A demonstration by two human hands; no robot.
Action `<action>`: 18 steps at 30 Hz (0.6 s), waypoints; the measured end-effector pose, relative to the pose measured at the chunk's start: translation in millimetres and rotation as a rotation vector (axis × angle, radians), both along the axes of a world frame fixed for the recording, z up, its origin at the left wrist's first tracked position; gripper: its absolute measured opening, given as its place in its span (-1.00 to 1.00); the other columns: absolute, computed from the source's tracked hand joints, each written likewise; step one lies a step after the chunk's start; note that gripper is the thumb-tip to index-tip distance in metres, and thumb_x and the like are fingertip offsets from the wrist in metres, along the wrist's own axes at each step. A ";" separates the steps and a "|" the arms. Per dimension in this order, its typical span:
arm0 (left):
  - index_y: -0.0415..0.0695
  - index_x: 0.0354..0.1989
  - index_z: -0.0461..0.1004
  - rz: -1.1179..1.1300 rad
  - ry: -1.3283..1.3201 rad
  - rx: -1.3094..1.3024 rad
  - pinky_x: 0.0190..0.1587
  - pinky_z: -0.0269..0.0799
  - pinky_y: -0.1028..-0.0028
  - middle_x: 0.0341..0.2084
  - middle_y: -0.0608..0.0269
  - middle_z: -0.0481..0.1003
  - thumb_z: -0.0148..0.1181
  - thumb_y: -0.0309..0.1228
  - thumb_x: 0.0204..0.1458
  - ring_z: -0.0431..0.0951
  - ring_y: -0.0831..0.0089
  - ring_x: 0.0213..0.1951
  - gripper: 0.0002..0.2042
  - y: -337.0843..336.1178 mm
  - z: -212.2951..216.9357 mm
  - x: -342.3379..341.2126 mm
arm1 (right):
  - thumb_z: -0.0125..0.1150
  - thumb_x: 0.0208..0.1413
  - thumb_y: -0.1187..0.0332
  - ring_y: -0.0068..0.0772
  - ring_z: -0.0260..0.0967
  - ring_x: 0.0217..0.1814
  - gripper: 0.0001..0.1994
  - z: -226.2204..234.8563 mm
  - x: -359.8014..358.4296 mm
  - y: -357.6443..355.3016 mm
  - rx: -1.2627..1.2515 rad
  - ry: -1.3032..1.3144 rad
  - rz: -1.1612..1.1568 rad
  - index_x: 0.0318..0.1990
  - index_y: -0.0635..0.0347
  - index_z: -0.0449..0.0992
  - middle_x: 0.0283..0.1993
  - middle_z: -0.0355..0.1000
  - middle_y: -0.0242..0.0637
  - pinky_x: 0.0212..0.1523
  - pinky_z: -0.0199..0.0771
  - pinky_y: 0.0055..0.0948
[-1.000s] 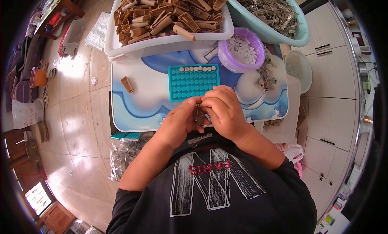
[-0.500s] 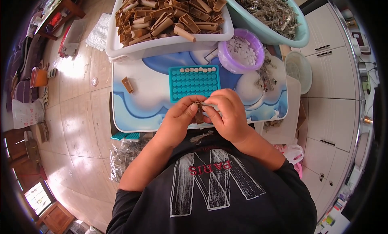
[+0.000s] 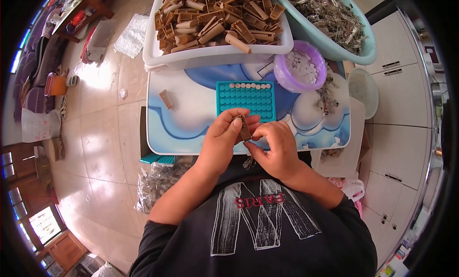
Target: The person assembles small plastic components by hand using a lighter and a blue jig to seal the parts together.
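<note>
My left hand (image 3: 221, 133) grips a small brown plastic casing (image 3: 245, 130), its open, hollow side facing up and its thumb on one edge. My right hand (image 3: 275, 145) is closed in a pinch at the casing's near end. Whatever its fingertips hold is too small to make out. Just beyond my hands lies a teal tray (image 3: 218, 101) with rows of round pockets; small white round pieces (image 3: 249, 86) fill most of its far row. Another brown casing (image 3: 166, 99) lies alone on the table's left part.
A white tub (image 3: 217, 58) heaped with brown casings stands at the back. Right of it are a pale green basin (image 3: 369, 49) of small wired parts and a purple bowl (image 3: 281, 76) of white pieces. Loose wired parts (image 3: 328, 99) lie on the table's right side.
My right hand has moved from the casing's far end to its near end. The casing is now tilted in my left hand. The whole view has shifted a little.
</note>
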State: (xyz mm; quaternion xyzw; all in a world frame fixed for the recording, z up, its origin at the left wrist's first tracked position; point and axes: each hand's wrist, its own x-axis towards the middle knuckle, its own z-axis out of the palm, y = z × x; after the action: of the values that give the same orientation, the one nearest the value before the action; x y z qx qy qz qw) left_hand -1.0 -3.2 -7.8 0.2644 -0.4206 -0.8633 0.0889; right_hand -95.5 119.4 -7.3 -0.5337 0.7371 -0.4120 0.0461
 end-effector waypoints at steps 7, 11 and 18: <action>-0.24 0.02 0.22 0.021 0.054 0.030 0.01 0.35 0.36 -0.06 0.02 0.40 -0.22 -0.37 0.24 0.47 0.29 -0.06 -0.73 -1.8 -4.2 4.1 | 0.26 -0.19 0.54 -0.19 0.32 -0.41 -0.78 -2.3 1.3 1.0 -0.078 -0.119 0.019 -0.40 0.13 0.34 -0.49 0.36 -0.32 -0.34 0.22 -0.29; -0.24 0.02 0.22 0.024 0.070 0.056 0.00 0.37 0.37 -0.07 0.02 0.40 -0.21 -0.38 0.23 0.47 0.29 -0.07 -0.74 -0.3 -1.3 3.9 | 0.24 -0.17 0.55 -0.21 0.33 -0.43 -0.81 -0.5 3.6 1.1 -0.088 -0.145 0.028 -0.36 0.14 0.40 -0.50 0.36 -0.33 -0.35 0.22 -0.30; -0.25 0.03 0.22 0.018 0.029 0.048 -0.03 0.40 0.38 -0.11 0.04 0.42 -0.21 -0.40 0.23 0.47 0.31 -0.08 -0.73 0.1 -0.9 5.5 | 0.27 -0.21 0.58 -0.29 0.34 -0.46 -0.79 2.0 2.4 0.1 -0.049 -0.024 0.084 -0.34 0.16 0.49 -0.48 0.41 -0.32 -0.37 0.22 -0.36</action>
State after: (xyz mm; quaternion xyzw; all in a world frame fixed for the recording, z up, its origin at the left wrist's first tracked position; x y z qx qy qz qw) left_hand 4.4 -3.0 -8.7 0.2578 -0.3958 -0.8761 0.0965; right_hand -93.1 119.5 -5.2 -0.5600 0.7032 -0.4340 0.0593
